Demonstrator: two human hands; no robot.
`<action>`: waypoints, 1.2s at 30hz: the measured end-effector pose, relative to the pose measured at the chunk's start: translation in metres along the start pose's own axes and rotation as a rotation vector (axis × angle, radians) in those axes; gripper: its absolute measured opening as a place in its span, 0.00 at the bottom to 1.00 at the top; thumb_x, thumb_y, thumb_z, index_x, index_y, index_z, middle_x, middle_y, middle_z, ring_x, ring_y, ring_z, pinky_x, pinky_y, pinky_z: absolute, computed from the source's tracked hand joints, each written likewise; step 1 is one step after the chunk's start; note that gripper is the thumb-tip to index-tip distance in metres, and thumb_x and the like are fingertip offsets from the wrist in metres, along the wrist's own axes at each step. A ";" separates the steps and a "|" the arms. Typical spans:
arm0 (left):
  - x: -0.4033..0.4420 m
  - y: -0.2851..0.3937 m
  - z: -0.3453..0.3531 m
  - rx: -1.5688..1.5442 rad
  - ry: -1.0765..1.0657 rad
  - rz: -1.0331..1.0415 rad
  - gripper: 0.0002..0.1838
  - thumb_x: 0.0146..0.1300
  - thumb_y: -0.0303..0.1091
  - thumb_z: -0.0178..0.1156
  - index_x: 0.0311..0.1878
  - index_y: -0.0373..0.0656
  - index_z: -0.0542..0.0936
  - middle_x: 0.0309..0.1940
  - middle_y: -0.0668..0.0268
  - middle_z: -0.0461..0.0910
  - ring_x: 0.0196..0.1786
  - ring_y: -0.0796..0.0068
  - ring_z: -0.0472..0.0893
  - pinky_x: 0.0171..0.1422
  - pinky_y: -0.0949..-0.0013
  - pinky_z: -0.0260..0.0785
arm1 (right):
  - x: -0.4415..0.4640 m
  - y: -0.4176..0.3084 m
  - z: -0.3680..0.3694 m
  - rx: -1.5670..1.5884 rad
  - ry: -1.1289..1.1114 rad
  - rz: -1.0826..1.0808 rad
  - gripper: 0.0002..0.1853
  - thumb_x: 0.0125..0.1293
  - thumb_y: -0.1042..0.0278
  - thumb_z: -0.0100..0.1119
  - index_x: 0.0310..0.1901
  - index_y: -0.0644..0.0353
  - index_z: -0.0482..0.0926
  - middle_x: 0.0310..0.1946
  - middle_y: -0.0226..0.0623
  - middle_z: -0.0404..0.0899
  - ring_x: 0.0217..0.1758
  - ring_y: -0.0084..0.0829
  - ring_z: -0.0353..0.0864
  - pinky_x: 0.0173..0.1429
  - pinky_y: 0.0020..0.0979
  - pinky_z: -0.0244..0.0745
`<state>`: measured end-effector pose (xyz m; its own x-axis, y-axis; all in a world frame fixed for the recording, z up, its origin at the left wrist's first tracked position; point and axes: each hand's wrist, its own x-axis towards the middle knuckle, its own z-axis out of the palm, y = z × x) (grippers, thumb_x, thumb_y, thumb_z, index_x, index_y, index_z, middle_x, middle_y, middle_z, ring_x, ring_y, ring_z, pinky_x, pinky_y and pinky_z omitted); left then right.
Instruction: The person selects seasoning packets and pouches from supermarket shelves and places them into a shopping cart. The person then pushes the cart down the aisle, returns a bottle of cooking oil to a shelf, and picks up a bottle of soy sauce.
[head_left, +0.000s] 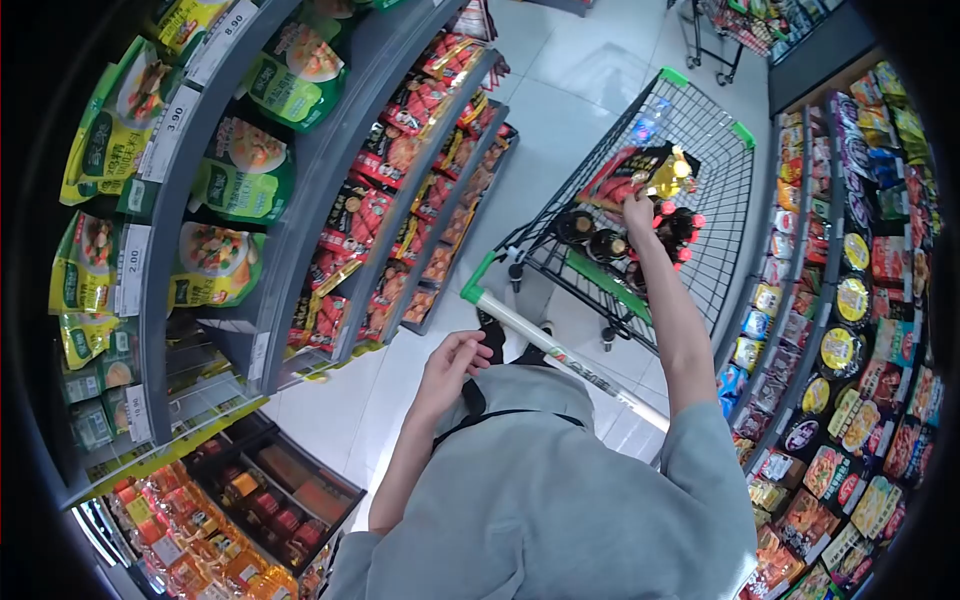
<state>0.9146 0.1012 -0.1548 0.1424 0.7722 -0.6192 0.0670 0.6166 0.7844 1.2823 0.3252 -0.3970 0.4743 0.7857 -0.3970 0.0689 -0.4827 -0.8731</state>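
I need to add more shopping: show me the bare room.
Bare wire shows at the far end of the cart and between the red-capped bottles and its right side. Open floor lies between the cart and the left shelves. It's crowded mid-cart, around the red package and right hand.

Packets fill the tiered shelves (170, 300) on the left of a store aisle, while more packs line the racks (830, 300) on the right. Between them stands a shopping cart (715, 235), bottles (610, 245) and a packet (625, 178) inside, its handle (560, 352) on the near side. Another cart (738, 28) stands at the far end.
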 end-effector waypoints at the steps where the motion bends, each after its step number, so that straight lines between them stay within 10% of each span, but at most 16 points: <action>1: 0.000 -0.001 -0.005 0.001 0.016 -0.017 0.16 0.77 0.37 0.45 0.58 0.37 0.74 0.43 0.62 0.81 0.42 0.77 0.80 0.47 0.74 0.72 | -0.011 -0.016 0.005 0.434 -0.151 0.262 0.28 0.72 0.59 0.50 0.66 0.70 0.61 0.55 0.57 0.74 0.44 0.53 0.85 0.43 0.41 0.88; 2: 0.002 -0.002 -0.009 0.001 0.027 -0.031 0.16 0.77 0.37 0.46 0.58 0.37 0.74 0.43 0.61 0.81 0.42 0.77 0.80 0.47 0.74 0.72 | -0.022 -0.021 0.009 0.410 -0.226 0.254 0.34 0.73 0.55 0.51 0.70 0.68 0.51 0.58 0.57 0.70 0.45 0.51 0.85 0.43 0.39 0.87; 11: 0.092 0.010 -0.061 -0.090 0.093 -0.078 0.16 0.74 0.41 0.49 0.52 0.38 0.76 0.39 0.62 0.82 0.38 0.77 0.81 0.43 0.75 0.71 | -0.180 -0.039 -0.031 0.035 -0.305 0.025 0.17 0.72 0.62 0.56 0.50 0.71 0.78 0.36 0.37 0.84 0.37 0.24 0.83 0.42 0.25 0.76; 19: 0.325 0.057 -0.149 -0.160 0.347 0.073 0.13 0.70 0.40 0.52 0.34 0.43 0.78 0.21 0.71 0.76 0.26 0.81 0.75 0.31 0.75 0.66 | -0.347 -0.074 -0.058 -0.556 0.225 -0.650 0.13 0.53 0.81 0.64 0.42 0.64 0.80 0.37 0.43 0.79 0.39 0.43 0.77 0.45 0.40 0.69; 33: 0.517 0.085 -0.182 -0.037 0.817 0.037 0.20 0.67 0.45 0.61 0.42 0.32 0.74 0.30 0.60 0.76 0.22 0.71 0.75 0.19 0.66 0.64 | -0.369 -0.016 -0.009 -0.764 0.314 -0.456 0.18 0.51 0.69 0.67 0.46 0.59 0.80 0.37 0.38 0.75 0.37 0.38 0.70 0.44 0.40 0.62; 36: 0.503 0.096 -0.176 0.166 0.825 0.173 0.17 0.69 0.41 0.58 0.38 0.33 0.70 0.32 0.59 0.75 0.28 0.68 0.72 0.32 0.61 0.66 | -0.364 -0.020 -0.007 -0.789 0.308 -0.452 0.18 0.49 0.69 0.67 0.45 0.59 0.80 0.36 0.35 0.77 0.36 0.37 0.71 0.43 0.40 0.62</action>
<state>0.8190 0.5758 -0.3970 -0.5955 0.7574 -0.2677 0.2632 0.4988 0.8258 1.1149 0.0464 -0.2331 0.4598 0.8798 0.1207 0.8197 -0.3682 -0.4388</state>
